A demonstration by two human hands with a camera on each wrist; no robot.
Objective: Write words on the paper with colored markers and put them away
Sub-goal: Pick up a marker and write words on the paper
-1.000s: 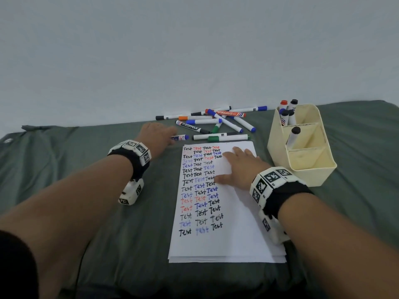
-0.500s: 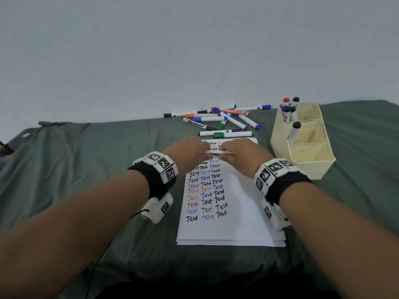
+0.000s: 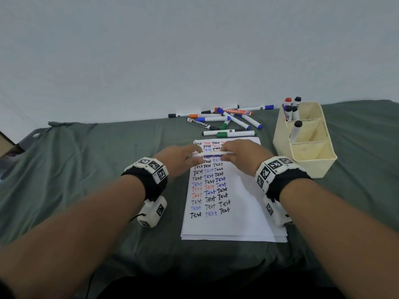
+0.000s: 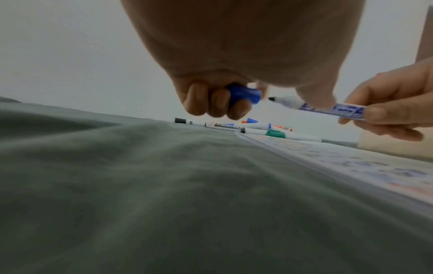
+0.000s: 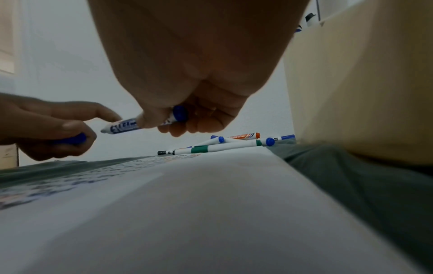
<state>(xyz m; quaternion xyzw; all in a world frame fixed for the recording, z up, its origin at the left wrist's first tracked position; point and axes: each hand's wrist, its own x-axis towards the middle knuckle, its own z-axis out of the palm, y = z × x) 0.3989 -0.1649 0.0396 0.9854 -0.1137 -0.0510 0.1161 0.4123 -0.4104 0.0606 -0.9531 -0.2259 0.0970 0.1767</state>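
Nearest us, low centre of the head view, the paper point(image 3: 235, 221) lies flat on the green sheet point(image 3: 86, 169) of what looks like a bed, a thin stack w/ rows of "Test" down its left half. It's light and floppy over soft bedding, so we judge it'll slide or dent under a pen tip unless a palm pins it.

Just above, mid frame, both hands meet over the top rows. Our right hand point(image 3: 241, 156) is curled round the barrel of the blue marker point(image 4: 328, 109), tip bare and pointing left in the left wrist view. Our left hand point(image 3: 183, 158) is clenched on the blue cap point(image 4: 244, 94), which sits just apart from the tip. So the marker's uncapped, held in the air over the paper, not touching it.

The marker looks light, stiff, smooth plastic; prob. a bit slick. For writing we'd shift the grip down nr the tip end; the wet tip is the bit to keep off skin and sheet. The cap is small and easy to lose in the folds, so best kept in the fist.

Farther up, upper centre, the loose markers point(image 3: 222, 121) lie in a heap. Right of them the cream organizer point(image 3: 313, 167) already has a few markers upright in its far compartments; near one looks empty.
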